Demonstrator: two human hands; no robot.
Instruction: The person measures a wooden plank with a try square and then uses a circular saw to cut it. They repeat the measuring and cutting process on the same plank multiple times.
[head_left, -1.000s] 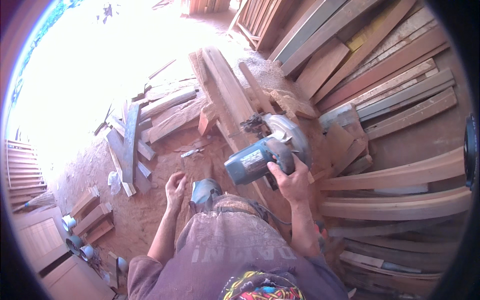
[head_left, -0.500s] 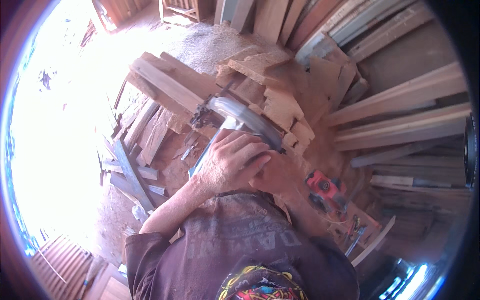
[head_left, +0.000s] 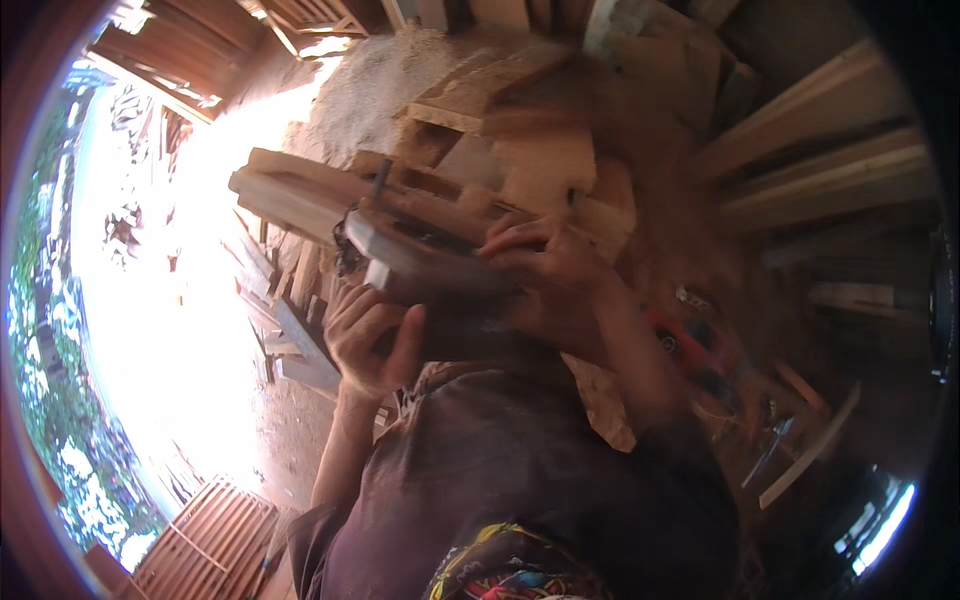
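In front of my chest lies a curved wooden piece (head_left: 420, 262), smeared by motion, its left end pale and its right part in shadow. My left hand (head_left: 370, 335) is below that pale end, its fingers curled and its thumb raised; what it grips is hard to make out. Farther right, my right hand (head_left: 550, 255) has its fingers bent over the right part of the piece. A dark metal fitting (head_left: 345, 243) shows beside the pale end, and a thin dark rod (head_left: 380, 180) stands up behind it. Long boards (head_left: 290, 195) lie just beyond.
Stacked wooden blocks (head_left: 540, 150) fill the space ahead, with a sawdust heap (head_left: 375, 90) behind. A red and black power tool (head_left: 695, 350) and a curved strip (head_left: 810, 450) lie to the right. Long planks (head_left: 820, 110) lean at far right; a slatted wooden panel (head_left: 205, 540) is lower left.
My hands were together over the near end of the work and have now moved apart, left hand leftward, right hand rightward and farther away. The view has shifted, and the curved piece appears farther left.
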